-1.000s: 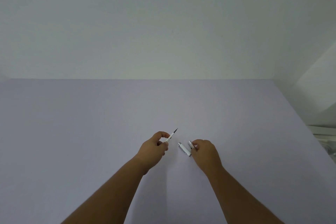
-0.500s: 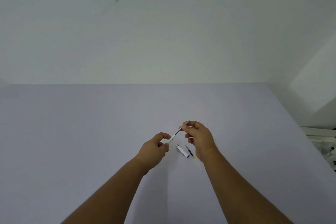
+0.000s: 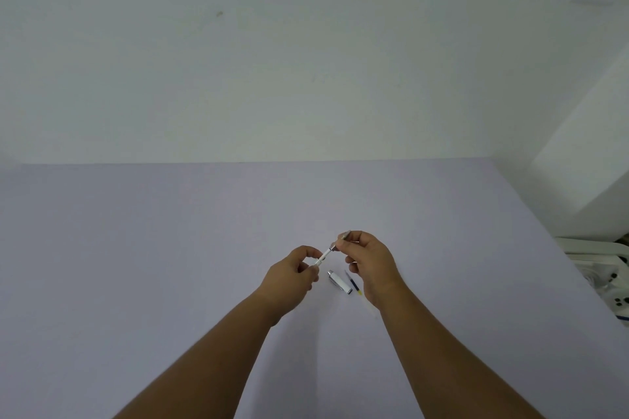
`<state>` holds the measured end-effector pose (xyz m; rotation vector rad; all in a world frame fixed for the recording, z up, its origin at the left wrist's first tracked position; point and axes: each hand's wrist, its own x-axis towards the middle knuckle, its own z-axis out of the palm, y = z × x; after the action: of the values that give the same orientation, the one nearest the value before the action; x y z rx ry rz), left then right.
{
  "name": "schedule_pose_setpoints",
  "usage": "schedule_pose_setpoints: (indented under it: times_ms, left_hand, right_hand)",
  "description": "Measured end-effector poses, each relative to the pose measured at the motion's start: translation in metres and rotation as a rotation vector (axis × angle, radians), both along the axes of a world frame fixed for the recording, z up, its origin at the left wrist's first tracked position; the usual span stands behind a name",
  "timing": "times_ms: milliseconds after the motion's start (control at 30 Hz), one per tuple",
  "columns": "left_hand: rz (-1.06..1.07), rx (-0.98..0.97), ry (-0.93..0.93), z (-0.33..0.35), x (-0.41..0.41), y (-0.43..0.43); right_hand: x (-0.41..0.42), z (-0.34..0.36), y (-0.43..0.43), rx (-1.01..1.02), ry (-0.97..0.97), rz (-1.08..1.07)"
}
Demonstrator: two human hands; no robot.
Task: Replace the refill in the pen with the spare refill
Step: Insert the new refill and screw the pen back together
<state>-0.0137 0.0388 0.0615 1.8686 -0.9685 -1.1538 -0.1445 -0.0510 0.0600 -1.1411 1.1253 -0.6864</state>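
Observation:
My left hand (image 3: 292,277) pinches the lower end of a thin white pen barrel (image 3: 326,254) that slants up to the right. My right hand (image 3: 371,262) grips the barrel's upper tip end, where a grey tip pokes out past the fingers. On the table between my hands lies a white pen cap (image 3: 339,281) with silver ends. Beside it, close to my right wrist, lies a thin spare refill (image 3: 353,282) with a dark shaft and a yellow end; its lower part runs under my wrist.
The lilac table (image 3: 170,265) runs back to a white wall. Its right edge slants down to the right. Beyond that edge stands white equipment (image 3: 602,275).
My right hand left the table by the cap, rose to the pen's tip end and closed on it, uncovering the spare refill. The left hand has held the barrel throughout.

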Motion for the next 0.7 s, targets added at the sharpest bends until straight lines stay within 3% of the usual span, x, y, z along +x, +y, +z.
schedule_pose_setpoints:
  times_ms: [300,700]
  left_hand:
    - [0.008,-0.016,0.023,0.006,-0.001,0.003]
    - [0.010,-0.034,-0.037,0.009,0.000,0.002]
  right_hand:
    - [-0.002,0.003,0.008,0.012,0.025,0.160]
    - [0.009,0.007,0.011,0.049,0.093,0.101]
